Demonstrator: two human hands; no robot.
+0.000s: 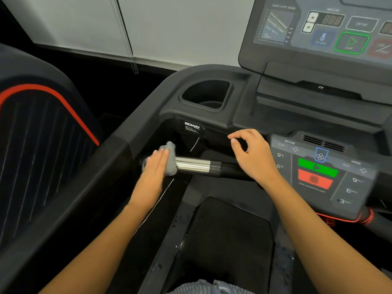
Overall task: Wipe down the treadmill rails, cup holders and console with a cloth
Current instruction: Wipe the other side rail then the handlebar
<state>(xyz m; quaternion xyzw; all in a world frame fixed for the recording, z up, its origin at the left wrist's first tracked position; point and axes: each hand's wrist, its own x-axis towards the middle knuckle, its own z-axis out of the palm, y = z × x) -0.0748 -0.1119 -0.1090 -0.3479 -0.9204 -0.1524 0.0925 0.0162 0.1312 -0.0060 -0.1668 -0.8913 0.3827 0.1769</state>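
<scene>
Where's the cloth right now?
In the head view, left of centre: the cloth is draped over the end of the metal handlebar, under the flat left hand, below the cup holder.

"BIGWAY" on frame label [192, 125] — "INCLINE", "SPEED" on keypad [322, 177]

Black treadmill frame [110, 166], chrome-sleeved handlebar [193, 165] jutting leftward, grey cloth [172, 164] draped over its left end

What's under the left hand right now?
The grey cloth, pressed by the flat left hand over the end of the handlebar. Its chrome section shows beside the cloth; the bar's tip is hidden by cloth.
</scene>
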